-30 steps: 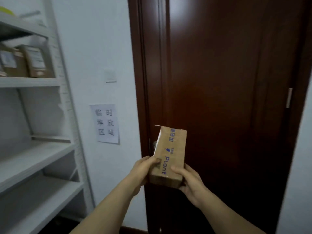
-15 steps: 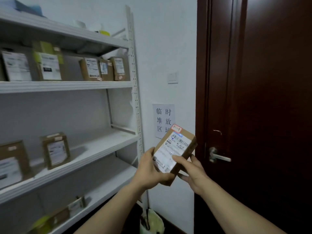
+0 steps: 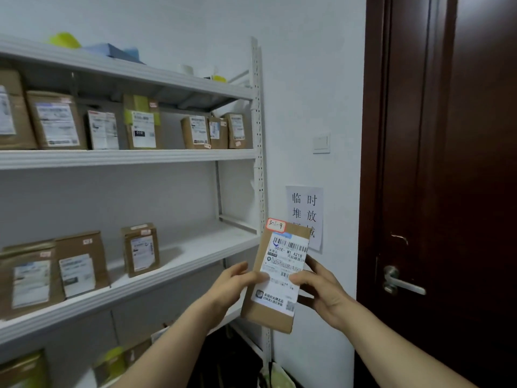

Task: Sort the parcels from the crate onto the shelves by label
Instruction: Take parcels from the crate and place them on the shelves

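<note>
White shelving point(image 3: 131, 157), left of grip. Parcel point(image 3: 275, 278): light, stiff carton; left hand point(image 3: 232, 284) and right hand point(image 3: 321, 289) pinch long edges midway.

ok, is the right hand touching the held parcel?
Touching. Head view: right hand grips the parcel, thumb lying on its label.

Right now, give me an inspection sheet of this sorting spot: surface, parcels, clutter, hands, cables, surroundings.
Surface: white shelving with several boards.
Job's things: held parcel, label facing the camera, red-edged tag reading 3-1-9; upper-shelf parcels and lower-shelf parcels stand upright; crate not in view.
Clutter: yellow-green item and blue item on the top board.
Grippers: left hand and right hand both grip the held parcel.
Cables: nothing seen.
Surroundings: dark door, door handle, wall switch, paper sign.
</note>
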A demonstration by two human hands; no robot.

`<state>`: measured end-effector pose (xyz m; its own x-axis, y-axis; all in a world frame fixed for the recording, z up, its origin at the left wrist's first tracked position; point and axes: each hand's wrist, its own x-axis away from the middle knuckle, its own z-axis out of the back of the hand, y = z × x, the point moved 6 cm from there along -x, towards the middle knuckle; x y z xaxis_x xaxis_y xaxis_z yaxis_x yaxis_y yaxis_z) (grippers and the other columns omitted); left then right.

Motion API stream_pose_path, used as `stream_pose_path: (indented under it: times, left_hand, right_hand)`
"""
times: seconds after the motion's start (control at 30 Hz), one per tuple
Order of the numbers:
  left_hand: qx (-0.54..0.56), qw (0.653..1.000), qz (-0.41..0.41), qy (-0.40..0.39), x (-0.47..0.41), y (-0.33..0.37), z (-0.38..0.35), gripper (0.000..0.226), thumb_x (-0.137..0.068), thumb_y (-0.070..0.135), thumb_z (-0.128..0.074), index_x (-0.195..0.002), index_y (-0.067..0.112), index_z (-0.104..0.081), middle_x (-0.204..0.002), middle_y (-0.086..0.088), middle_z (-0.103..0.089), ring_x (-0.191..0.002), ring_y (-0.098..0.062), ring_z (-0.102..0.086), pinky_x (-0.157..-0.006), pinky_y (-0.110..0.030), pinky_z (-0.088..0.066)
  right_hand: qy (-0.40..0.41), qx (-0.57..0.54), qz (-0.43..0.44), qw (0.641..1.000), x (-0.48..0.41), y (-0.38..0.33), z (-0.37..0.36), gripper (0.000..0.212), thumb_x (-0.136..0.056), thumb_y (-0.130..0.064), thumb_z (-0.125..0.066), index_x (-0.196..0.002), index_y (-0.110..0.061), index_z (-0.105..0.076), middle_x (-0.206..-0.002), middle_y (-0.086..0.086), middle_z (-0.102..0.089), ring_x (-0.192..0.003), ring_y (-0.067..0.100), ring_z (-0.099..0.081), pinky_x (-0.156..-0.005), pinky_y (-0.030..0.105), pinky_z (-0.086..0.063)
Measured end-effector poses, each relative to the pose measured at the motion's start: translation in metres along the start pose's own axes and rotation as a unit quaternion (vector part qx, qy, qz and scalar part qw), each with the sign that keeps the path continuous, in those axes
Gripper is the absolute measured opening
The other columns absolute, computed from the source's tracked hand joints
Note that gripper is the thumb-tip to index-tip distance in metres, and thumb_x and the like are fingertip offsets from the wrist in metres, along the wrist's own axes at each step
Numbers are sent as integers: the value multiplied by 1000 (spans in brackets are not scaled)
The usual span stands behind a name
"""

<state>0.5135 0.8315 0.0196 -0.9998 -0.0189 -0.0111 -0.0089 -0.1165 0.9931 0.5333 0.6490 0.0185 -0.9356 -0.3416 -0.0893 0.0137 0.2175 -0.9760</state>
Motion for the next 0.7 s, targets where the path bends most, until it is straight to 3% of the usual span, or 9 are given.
stream_pose_path:
  times: [0.27,0.33,0.43,0.57,0.7]
  left_hand:
    - [8,1000,-4,-19,24,12,5,117,-46,47,-89,-144,11,-36,-123,1,-65,-103,-14,-67,-97,-40,-50]
    - [-9,999,-2,-33,28,16,3,99,-54,41,-86,-138,12,-44,-117,1,-68,-101,-15,-68,-94,-36,-52]
    - [-28,999,-7,-40,31,21,3,70,-62,36,-80,-124,15,-57,-110,2,-71,-99,-15,-69,-90,-33,-53]
    - [-29,1000,-8,-6,29,29,7,60,-61,34,-83,-115,20,-63,-106,5,-73,-95,-14,-70,-86,-33,-55]
    - [1,999,-22,45,22,41,7,47,-68,27,-83,-111,20,-65,-98,7,-74,-86,-9,-71,-70,-24,-54]
  right_hand:
    - [-51,5,23,998,-2,-9,-18,73,-51,-11,-70,-120,-28,-57,-107,3,-72,-102,23,-65,-90,41,-51]
    - [-67,6,28,997,-3,-10,-21,80,-44,-15,-72,-121,-29,-57,-108,4,-72,-104,24,-65,-87,39,-51]
    - [-81,0,38,996,-6,-14,-25,75,-49,-8,-68,-121,-28,-58,-107,6,-72,-104,27,-65,-85,39,-51]
    - [-95,-6,42,995,-11,-20,-30,66,-55,-7,-61,-119,-24,-61,-106,5,-72,-97,23,-67,-79,35,-52]
    - [-97,15,52,994,-18,-27,-33,63,-57,-11,-65,-119,-20,-62,-105,4,-73,-86,17,-70,-67,27,-52]
